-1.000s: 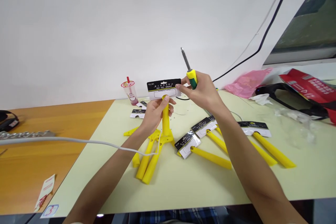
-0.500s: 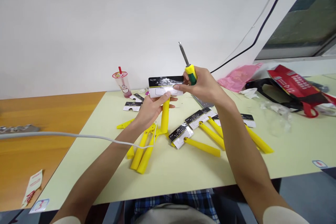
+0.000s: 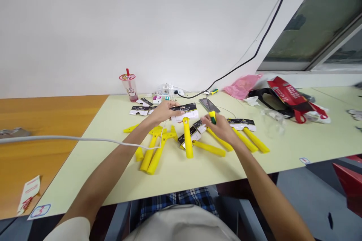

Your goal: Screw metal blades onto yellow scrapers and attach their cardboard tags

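Observation:
My left hand (image 3: 166, 112) grips the edge of a black-and-white printed card (image 3: 190, 110), its fingers closed on it. From that card hangs a yellow plastic handle (image 3: 188, 141), its lower end toward me. My right hand (image 3: 222, 128) is wrapped round a screwdriver (image 3: 212, 116) with a yellow-and-green grip, its shaft pointing up and away. Beneath and beside the right hand lie other carded yellow handles (image 3: 210, 148). Left of the held one rest several yellow T-shaped pieces (image 3: 155, 154) without cards.
Loose cards (image 3: 139, 110) lie near a plastic drink cup (image 3: 131, 87) with a red straw. A phone (image 3: 209, 105) and plugged chargers (image 3: 166, 89) are by the wall. Pink plastic (image 3: 240, 86) and a red bag (image 3: 294, 98) stand at right. A white cable (image 3: 85, 139) crosses my left forearm.
Both hands have come down toward the table. The carded handle has moved slightly right and lower, and the screwdriver has dropped with my right hand, away from the card. The view has shifted.

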`<act>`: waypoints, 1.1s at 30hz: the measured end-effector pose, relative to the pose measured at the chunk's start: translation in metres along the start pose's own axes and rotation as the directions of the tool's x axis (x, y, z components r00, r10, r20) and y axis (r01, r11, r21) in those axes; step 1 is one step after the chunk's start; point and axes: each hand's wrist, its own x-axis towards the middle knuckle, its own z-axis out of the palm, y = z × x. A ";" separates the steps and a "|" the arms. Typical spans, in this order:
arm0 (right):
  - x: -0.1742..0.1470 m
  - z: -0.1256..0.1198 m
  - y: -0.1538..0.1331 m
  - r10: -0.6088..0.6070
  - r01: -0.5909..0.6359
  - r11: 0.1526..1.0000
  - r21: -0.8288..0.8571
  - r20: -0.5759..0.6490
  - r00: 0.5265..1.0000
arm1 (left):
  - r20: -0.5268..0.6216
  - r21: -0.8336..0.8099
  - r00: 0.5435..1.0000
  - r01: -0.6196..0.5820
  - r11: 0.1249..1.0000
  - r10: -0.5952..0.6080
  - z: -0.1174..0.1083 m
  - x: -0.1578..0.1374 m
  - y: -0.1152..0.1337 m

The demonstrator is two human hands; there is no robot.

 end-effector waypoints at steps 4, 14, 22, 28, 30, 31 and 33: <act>-0.041 0.014 0.023 0.040 -0.020 0.996 -0.087 0.226 0.973 | -0.027 -0.001 0.997 0.067 0.998 -0.067 -0.014 0.005 0.002; -0.058 0.026 0.033 -0.015 0.096 0.973 -0.210 0.357 0.934 | 0.047 -0.066 0.989 0.140 0.988 -0.137 -0.028 0.008 -0.009; -0.082 0.006 0.059 0.093 -0.051 0.956 -0.290 0.134 0.987 | 0.267 -0.193 0.922 0.338 0.921 -0.282 0.025 0.011 -0.036; -0.085 0.014 0.061 0.111 -0.089 0.949 -0.302 0.057 0.992 | 0.369 -0.198 0.886 0.372 0.907 -0.283 0.047 0.003 -0.045; -0.082 0.016 0.058 0.088 -0.069 0.957 -0.280 0.058 0.994 | 0.385 -0.192 0.879 0.375 0.907 -0.282 0.051 0.001 -0.048; -0.080 0.016 0.057 0.095 -0.075 0.963 -0.261 0.065 0.993 | 0.397 -0.192 0.873 0.381 0.905 -0.283 0.053 0.000 -0.050; -0.075 0.014 0.055 0.146 -0.125 0.973 -0.196 0.098 0.984 | 0.427 -0.182 0.854 0.402 0.897 -0.296 0.058 -0.002 -0.057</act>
